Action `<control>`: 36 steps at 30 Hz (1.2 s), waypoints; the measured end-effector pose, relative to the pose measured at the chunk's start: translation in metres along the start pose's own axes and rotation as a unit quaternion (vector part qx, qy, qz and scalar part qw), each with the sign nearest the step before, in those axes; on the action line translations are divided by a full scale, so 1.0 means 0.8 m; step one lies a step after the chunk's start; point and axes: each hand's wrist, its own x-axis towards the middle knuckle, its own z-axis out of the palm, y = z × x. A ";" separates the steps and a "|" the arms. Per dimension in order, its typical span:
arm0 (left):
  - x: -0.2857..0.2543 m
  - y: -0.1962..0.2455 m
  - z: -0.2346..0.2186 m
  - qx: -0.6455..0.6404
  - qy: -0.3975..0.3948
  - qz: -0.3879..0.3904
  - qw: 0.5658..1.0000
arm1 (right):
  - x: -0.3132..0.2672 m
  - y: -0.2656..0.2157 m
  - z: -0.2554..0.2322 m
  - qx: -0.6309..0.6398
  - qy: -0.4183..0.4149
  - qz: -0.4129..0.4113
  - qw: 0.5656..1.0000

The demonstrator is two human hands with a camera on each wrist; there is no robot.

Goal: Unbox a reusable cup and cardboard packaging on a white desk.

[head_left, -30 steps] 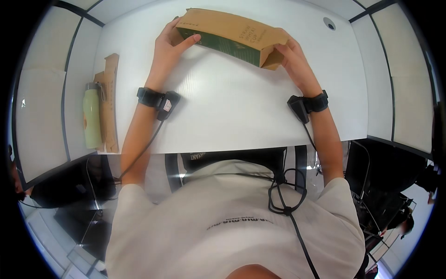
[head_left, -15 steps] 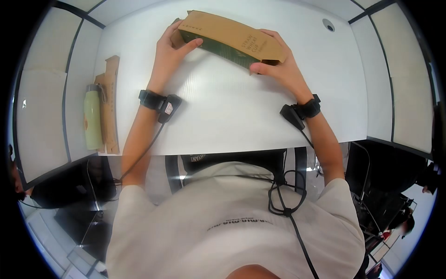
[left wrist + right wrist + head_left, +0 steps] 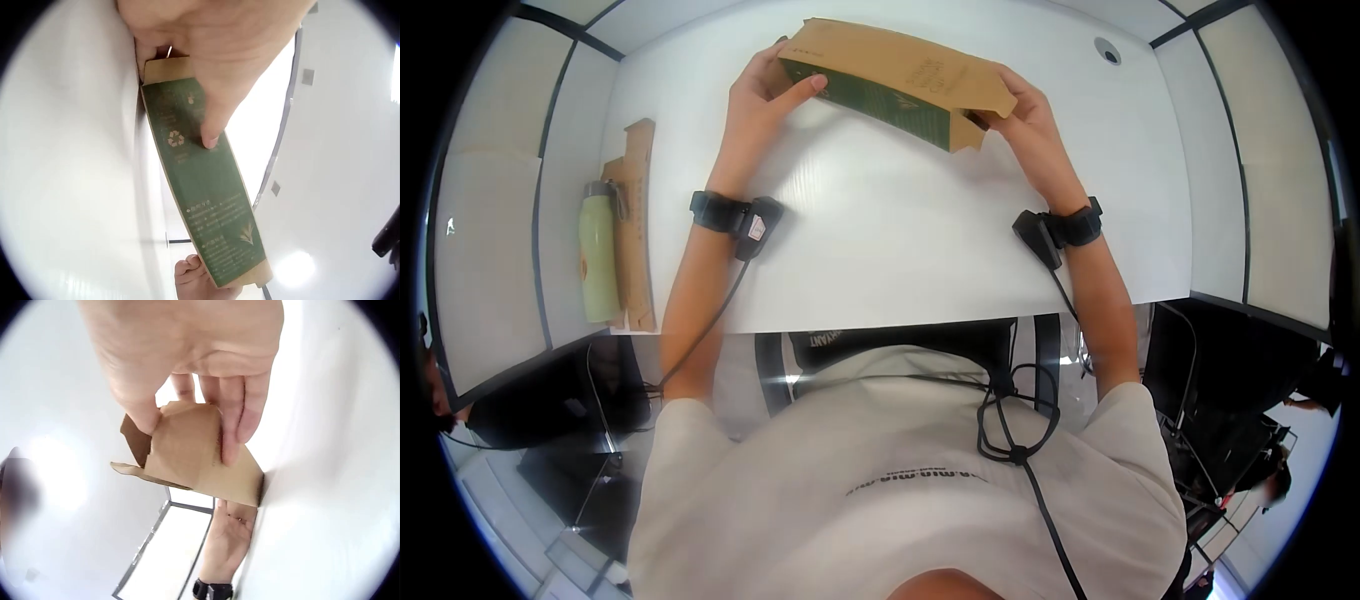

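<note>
A long brown cardboard box (image 3: 890,65) with a dark green side and printed lettering is held over the far part of the table. My left hand (image 3: 758,105) grips its left end, the thumb lying across the green side (image 3: 206,181). At the right end, flaps stand out from the box, one of them a narrow flap (image 3: 134,467) in the right wrist view. My right hand (image 3: 1032,125) holds this end, with the thumb at the flaps and the fingers along the box's far side. The inside of the box is hidden.
A pale green bottle (image 3: 598,255) lies at the table's left edge beside a flat piece of brown cardboard (image 3: 637,220). Low panels (image 3: 1215,160) border the white table (image 3: 880,250). A round cable hole (image 3: 1108,52) sits at the back right. Cables run from both wrist cameras.
My right thumb came onto the box's near corner, then shifted back to the end, where the flaps now stand out. The box tilted slightly and returned. My left hand keeps its grip.
</note>
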 end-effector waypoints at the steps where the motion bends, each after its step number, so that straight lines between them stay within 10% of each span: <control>1: 0.001 -0.001 0.000 0.006 -0.001 0.008 1.000 | 0.001 0.002 0.000 -0.014 -0.001 -0.034 0.999; 16: -0.002 0.006 0.000 0.044 0.016 -0.006 0.999 | -0.007 -0.006 0.018 -0.054 0.084 -0.091 0.991; 31: -0.006 0.016 0.000 0.074 0.030 -0.019 0.997 | -0.006 0.005 0.001 0.203 0.017 0.034 0.978; 36: -0.010 0.026 0.004 0.042 -0.004 -0.036 0.998 | -0.007 -0.010 0.002 0.222 0.129 0.158 0.953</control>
